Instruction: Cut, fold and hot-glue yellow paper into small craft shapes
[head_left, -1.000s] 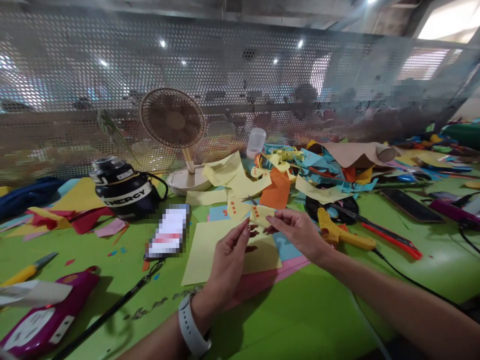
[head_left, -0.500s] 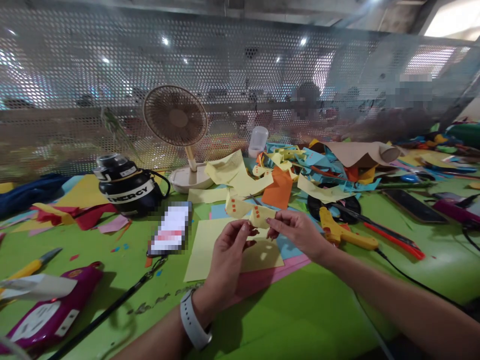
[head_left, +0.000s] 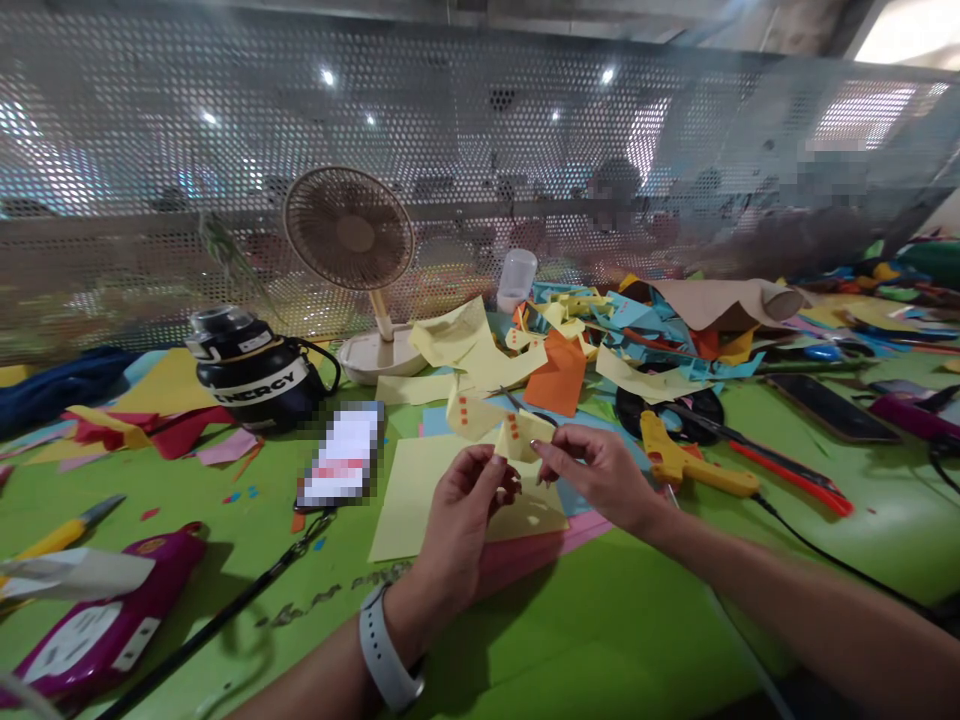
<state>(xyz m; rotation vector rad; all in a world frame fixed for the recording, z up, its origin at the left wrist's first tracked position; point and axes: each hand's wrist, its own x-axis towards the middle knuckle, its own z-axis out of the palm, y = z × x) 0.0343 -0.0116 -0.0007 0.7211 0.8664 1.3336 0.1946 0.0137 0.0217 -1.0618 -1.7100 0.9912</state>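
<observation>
Currently, left hand [head_left: 466,505] and right hand [head_left: 602,475] both pinch a small yellow paper [head_left: 514,432] with red marks, above a larger yellow sheet [head_left: 412,495]; glue gun [head_left: 697,468] lies near right wrist.

"ENERGY" on white band [head_left: 264,389] around black bottle [head_left: 255,366]; white label [head_left: 77,640] on purple device [head_left: 163,568] unreadable.

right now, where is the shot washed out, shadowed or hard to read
Head view: the bright opening at upper right washes out to white; head view: shadow darkens the pink paper beside the left hand; head view: the phone screen is pixelated, and shapes behind the perforated panel are indistinct.
</observation>
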